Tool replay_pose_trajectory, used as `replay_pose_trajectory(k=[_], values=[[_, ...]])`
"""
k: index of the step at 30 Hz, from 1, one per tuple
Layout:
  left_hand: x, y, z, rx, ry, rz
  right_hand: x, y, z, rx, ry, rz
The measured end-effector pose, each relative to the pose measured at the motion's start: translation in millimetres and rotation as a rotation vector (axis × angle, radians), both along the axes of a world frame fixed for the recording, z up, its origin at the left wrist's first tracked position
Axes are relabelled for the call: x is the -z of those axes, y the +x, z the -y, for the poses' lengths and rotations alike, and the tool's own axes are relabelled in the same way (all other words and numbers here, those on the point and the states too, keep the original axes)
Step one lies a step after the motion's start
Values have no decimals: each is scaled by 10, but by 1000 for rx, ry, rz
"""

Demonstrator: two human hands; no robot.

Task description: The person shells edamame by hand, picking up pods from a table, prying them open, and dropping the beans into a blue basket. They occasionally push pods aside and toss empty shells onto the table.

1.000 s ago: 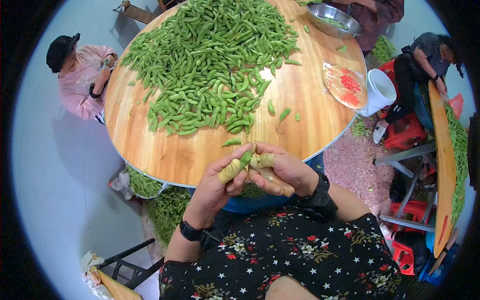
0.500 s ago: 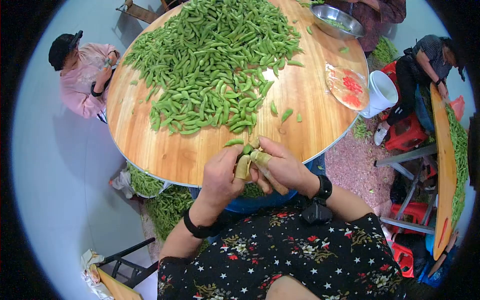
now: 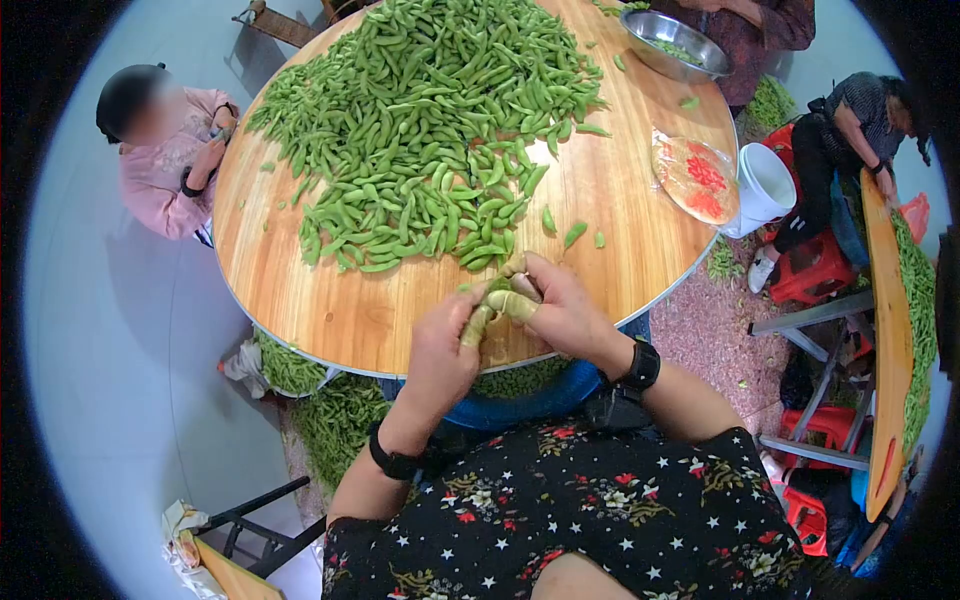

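Near the front edge of the round wooden table (image 3: 620,225), my two hands meet fingertip to fingertip. My left hand (image 3: 445,335) is closed in a pinch on a green bean pod (image 3: 498,285), mostly covered by the fingers. From the other side, my right hand (image 3: 568,310) also pinches the pod. Yellowish-green coverings wrap both thumbs. Just beyond my fingers lies a large pile of green bean pods (image 3: 420,130), with a few loose pods (image 3: 574,234) to its right.
Below the table front sits a blue basin (image 3: 520,400) with green beans. A metal bowl (image 3: 675,45), a red-patterned plastic bag (image 3: 695,178) and a white bucket (image 3: 765,185) are at right. One person (image 3: 170,170) sits at left; others are at right. Bean pods (image 3: 345,420) heap lower left.
Both hands have moved slightly forward, away from my body. The right-hand fingers have shifted around the pod, and more of the blue basin shows beneath.
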State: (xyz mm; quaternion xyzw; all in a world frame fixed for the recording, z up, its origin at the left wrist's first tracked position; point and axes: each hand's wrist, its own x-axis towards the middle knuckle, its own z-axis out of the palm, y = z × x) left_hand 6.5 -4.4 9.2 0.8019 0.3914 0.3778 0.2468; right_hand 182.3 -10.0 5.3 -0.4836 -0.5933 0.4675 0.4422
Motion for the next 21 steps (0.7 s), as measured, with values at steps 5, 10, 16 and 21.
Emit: replay_pose_trajectory(k=[5,10,16,21], values=[[-117,-16,70,-37,-517,222,130,65,-13,-61,-166,-126],[-60,-28,55,-107,-578,318,-53,7,116,208,197,204],[-105,-2,200,-53,-415,268,-101,15,162,-5,146,11],[-216,-180,344,41,-294,45,-294,129,215,-324,-522,-308]])
